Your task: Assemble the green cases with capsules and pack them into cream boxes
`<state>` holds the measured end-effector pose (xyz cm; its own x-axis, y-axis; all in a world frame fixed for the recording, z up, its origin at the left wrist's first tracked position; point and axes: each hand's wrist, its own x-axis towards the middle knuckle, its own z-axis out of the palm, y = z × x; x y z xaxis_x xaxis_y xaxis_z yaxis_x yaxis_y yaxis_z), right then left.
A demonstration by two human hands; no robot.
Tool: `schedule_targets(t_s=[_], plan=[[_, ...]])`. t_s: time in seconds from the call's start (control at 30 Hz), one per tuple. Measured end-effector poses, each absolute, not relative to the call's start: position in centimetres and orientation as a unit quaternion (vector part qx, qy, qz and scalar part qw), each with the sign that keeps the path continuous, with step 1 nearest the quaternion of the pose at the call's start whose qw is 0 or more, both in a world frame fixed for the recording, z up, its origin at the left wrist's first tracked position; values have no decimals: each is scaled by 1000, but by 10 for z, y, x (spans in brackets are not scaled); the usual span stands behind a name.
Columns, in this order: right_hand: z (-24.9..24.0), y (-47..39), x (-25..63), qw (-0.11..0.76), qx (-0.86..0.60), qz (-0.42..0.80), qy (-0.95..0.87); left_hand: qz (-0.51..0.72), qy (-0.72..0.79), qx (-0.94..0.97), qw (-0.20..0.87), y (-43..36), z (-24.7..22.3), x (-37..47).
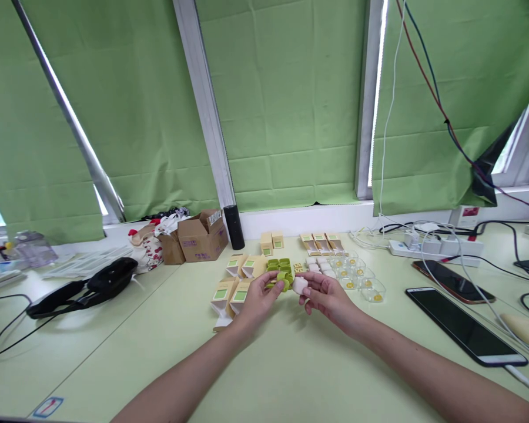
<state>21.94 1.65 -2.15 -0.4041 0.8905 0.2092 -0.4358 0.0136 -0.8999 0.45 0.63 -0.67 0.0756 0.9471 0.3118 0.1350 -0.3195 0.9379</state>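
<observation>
Between the fingers of my left hand (264, 295) is a small green plastic piece (284, 280), its exact kind too small to tell. My right hand (328, 295) pinches a white rounded block (300, 285) close beside it. Just beyond my hands stand several green square cups (278, 264). Small yellow pieces (298, 267) lie to their right, then several white rounded blocks (321, 263). Clear plastic cups (372, 290) with yellow bits inside are grouped farther right. Open cardboard boxes with green labels (224, 295) stand by my left hand.
More small boxes (321, 244) stand toward the back. At left are a black headset-like strap (86, 288), a cardboard carton (203, 238) and a black cylinder (234, 227). Two phones, one nearer (465, 326), a power strip (434, 252) and loose cables occupy the right.
</observation>
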Motion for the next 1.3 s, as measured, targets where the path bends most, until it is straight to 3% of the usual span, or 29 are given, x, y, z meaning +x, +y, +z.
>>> schedule_targets(t_s=[0.3,1.3], plan=[[-22,17,220,517,-266,593,-557,501,449,648,357,3,-3,9],[-23,10,216,476,-219,615,-590,425,427,765,227,-17,5,12]])
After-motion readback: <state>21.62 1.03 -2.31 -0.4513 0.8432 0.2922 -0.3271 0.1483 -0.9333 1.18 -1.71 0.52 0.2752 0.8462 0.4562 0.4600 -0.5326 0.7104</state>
